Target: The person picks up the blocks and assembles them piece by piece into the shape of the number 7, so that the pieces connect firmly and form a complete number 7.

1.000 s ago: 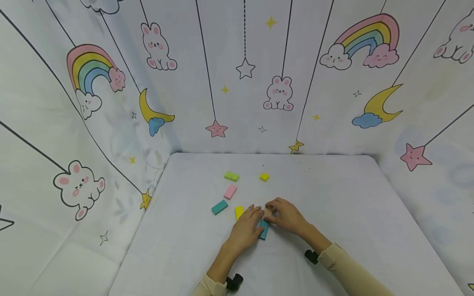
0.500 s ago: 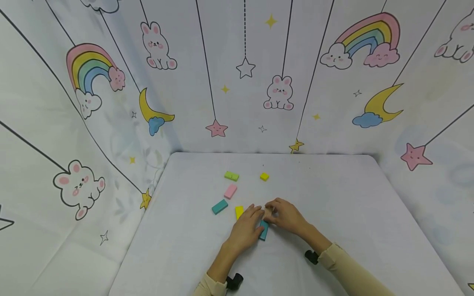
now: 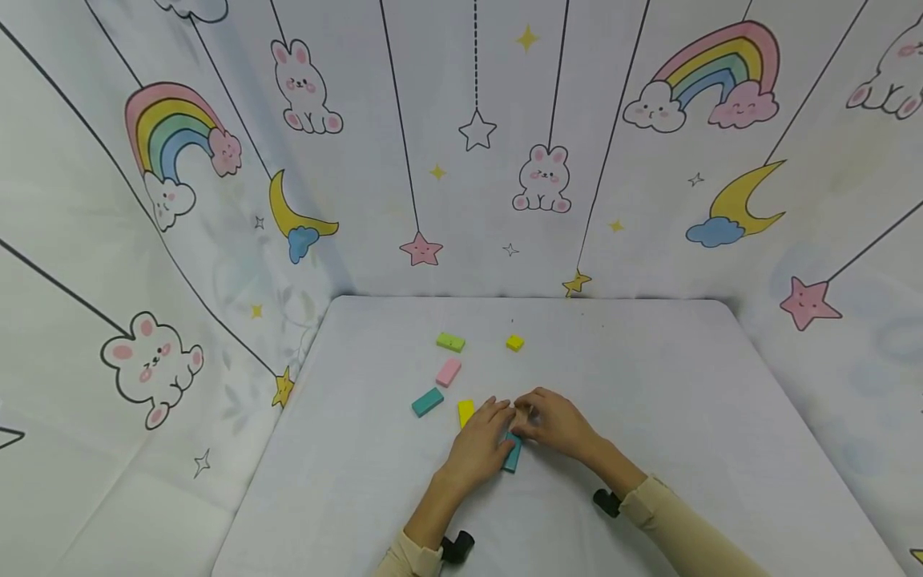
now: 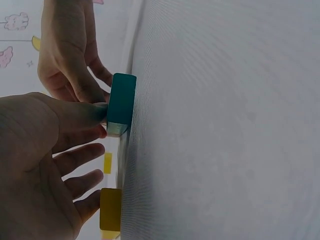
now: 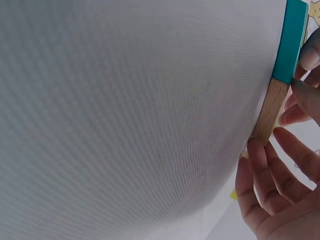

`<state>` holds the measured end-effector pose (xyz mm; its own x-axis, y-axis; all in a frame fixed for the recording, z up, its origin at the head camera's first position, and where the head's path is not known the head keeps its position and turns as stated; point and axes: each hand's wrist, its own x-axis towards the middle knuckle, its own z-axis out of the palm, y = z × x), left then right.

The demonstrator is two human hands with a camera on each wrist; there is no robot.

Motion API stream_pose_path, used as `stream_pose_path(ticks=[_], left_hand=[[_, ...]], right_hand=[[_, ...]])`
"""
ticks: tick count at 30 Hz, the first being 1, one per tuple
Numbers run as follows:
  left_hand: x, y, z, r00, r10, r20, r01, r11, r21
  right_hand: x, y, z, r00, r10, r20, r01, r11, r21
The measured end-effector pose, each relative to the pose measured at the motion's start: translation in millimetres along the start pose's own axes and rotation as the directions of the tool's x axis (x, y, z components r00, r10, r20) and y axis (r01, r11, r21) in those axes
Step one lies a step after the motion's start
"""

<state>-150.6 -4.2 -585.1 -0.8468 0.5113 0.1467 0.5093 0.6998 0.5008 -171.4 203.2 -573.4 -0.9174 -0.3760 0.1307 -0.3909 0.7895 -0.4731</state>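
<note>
My left hand (image 3: 472, 450) lies palm down with its fingers extended, and its thumb touches the teal block (image 3: 513, 460). End to end with that block lies a plain wooden block (image 5: 271, 107), seen in the right wrist view. My right hand (image 3: 565, 426) pinches the wooden block lengthwise, thumb at the teal end and fingertips at the far end. In the head view the hands mostly hide the wooden block. A yellow block (image 3: 465, 413) shows just beyond the left hand, which covers part of it.
On the white-covered table (image 3: 649, 385) lie a second teal block (image 3: 429, 402), a pink block (image 3: 449, 373), a lime green block (image 3: 450, 343) and a small yellow block (image 3: 515, 343). A cartoon-printed cloth (image 3: 634, 184) stands behind and at the sides.
The teal block under my left thumb has slid slightly toward me. My right thumb has shifted a little the same way; the left hand and the other blocks stay put.
</note>
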Motion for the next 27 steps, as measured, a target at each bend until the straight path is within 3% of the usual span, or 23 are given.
stream_pose_path(ticks=[10, 27], left_hand=[[0.8, -1.5, 1.9, 1.000, 0.001, 0.009, -0.002, 1.000, 0.018], [0.4, -1.8, 2.4, 1.000, 0.018, -0.006, -0.018, 0.999, 0.028]], right_hand=[[-1.5, -2.8, -0.5, 0.999, 0.039, 0.012, -0.039, 0.999, 0.021], [-3.1, 1.0, 2.5, 1.000, -0.017, -0.015, 0.018, 1.000, 0.025]])
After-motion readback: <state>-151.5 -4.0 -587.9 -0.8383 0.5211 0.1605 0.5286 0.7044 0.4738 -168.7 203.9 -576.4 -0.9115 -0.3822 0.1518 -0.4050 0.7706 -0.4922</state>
